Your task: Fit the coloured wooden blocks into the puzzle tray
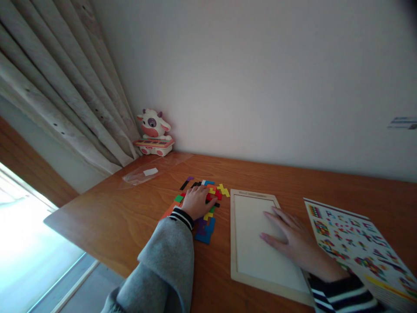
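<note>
My left hand (197,202) rests with fingers spread on a pile of flat coloured puzzle pieces, partly hiding them. Around it lie a blue piece (206,234), a green piece (179,198), a yellow piece (223,190) and a black piece (184,185). Over the right side of a pale wooden puzzle tray (254,243) is my right hand (289,234), its fingers stretched out and apart. Nothing shows in its grasp, and the visible floor of the tray is bare. Whether the right fingertips touch the tray I cannot tell.
A printed pattern sheet (355,243) lies on the wooden table (130,221), right of the tray and partly under my right forearm. At the back left stand a toy cow with a keyboard (153,132) and a clear plastic bag (137,176). A curtain (65,82) hangs at the left.
</note>
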`<state>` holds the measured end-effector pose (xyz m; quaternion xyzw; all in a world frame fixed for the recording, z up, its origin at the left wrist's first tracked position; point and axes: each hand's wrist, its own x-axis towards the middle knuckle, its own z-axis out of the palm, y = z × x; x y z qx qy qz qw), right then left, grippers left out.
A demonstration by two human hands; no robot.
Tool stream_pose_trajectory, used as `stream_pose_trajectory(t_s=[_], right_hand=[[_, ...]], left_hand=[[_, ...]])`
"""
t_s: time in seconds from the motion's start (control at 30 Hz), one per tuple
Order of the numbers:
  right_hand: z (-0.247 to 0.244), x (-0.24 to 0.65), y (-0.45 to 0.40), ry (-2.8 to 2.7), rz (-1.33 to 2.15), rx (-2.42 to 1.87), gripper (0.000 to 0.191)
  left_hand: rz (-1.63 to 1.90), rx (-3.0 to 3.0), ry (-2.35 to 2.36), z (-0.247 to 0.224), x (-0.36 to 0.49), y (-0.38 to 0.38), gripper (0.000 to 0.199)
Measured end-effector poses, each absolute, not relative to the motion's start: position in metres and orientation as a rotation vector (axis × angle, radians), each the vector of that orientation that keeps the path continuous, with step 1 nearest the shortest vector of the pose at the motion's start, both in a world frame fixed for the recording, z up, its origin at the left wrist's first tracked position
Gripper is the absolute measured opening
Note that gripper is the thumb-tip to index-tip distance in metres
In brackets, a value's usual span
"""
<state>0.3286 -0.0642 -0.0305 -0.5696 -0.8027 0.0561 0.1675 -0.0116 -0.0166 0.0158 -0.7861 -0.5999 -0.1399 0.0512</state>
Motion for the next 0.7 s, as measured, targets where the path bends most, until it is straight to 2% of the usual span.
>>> stream_pose_trajectory(t_s=[0.1, 0.3, 0.47, 0.63, 0.7], right_hand=[[-0.0289, 0.3277, -0.0649, -2.286, 0.174, -1.635, 0.071], [-0.0269, 0.3269, -0.0655, -2.297, 0.167, -1.642, 0.072], [-0.0268, 0.3274, -0.0656, -2.305, 0.164, -1.640, 0.074], [-0.0281, 0.3276, -0.0653, -2.308, 0.153, -1.613, 0.073], [-0.0281, 0.3272, -0.0654, -2.309, 0.148, -1.609, 0.072]], left_hand=[[-0.450, -2.488, -1.692, 0.0151, -0.0115, -0.0154, 0.047], [-0.420, -2.517, -1.640, 0.0184, -0.0107, -0.0155, 0.032], [-0.435, -2.555, -1.571, 0.0189, -0.0097, -0.0156, 0.038], [-0.437, -2.562, -1.554, 0.0185, -0.0077, -0.0154, 0.021], [-0.455, -2.559, -1.558, 0.0177, -0.0069, -0.0152, 0.021]])
